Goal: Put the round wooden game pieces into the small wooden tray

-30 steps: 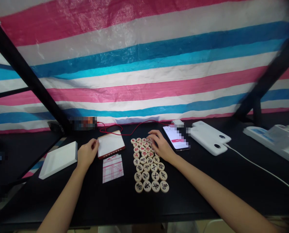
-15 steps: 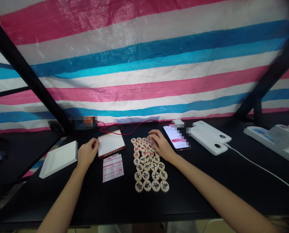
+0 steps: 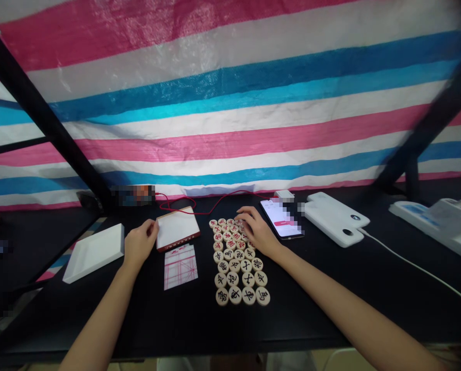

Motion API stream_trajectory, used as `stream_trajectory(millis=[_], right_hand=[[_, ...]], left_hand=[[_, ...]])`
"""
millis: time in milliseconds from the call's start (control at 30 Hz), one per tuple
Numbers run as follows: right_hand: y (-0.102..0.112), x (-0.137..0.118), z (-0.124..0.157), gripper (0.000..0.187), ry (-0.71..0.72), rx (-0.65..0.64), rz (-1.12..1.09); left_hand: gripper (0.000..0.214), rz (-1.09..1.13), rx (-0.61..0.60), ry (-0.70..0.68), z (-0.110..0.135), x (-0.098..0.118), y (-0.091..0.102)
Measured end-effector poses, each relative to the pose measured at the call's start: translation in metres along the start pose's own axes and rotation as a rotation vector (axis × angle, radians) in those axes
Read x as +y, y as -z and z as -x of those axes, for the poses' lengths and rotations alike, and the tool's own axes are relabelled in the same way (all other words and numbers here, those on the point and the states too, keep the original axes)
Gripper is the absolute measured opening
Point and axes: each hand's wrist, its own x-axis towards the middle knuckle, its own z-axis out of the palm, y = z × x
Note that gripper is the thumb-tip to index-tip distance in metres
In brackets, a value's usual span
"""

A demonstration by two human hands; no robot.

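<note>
Round Chinese chess pieces (image 3: 234, 266) lie face up in a block of rows, four across, red characters at the far end and black ones nearer me. My right hand (image 3: 256, 230) rests along the block's far right edge, fingers stretched and slightly bent, fingertips at the far corner red piece (image 3: 238, 222). It covers part of the red pieces there. My left hand (image 3: 140, 241) is loosely curled on the table with nothing visible in it. It sits between a white open box half (image 3: 95, 253) and a red-edged box half (image 3: 178, 229), its fingers close to the latter's left edge.
A folded paper board (image 3: 180, 267) with pink lines lies before the red-edged box. Right of the pieces are a lit phone (image 3: 279, 219), a white device (image 3: 333, 219) with a cable, and a power strip (image 3: 435, 226). A red cable (image 3: 218, 205) runs behind. Black frame bars flank the table.
</note>
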Motion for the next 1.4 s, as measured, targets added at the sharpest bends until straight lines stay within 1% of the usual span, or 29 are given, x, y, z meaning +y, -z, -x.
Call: stream_trajectory(millis=[667,1000,1400], right_hand=[[-0.0006,0.0009,0.0014,0.035,-0.012,-0.024,-0.005],[-0.001,0.0013,0.0007,0.027,0.003,-0.01,-0.004],[-0.0009,0.0009,0.0012,0.033,-0.019,-0.025,0.011]], left_hand=[[0.032,0.003,-0.001,-0.009,0.0003,-0.001,-0.0006],[0.032,-0.008,-0.002,-0.006,-0.0001,-0.0001,-0.0009],[0.032,-0.013,-0.008,0.001,0.0002,0.0004,-0.0005]])
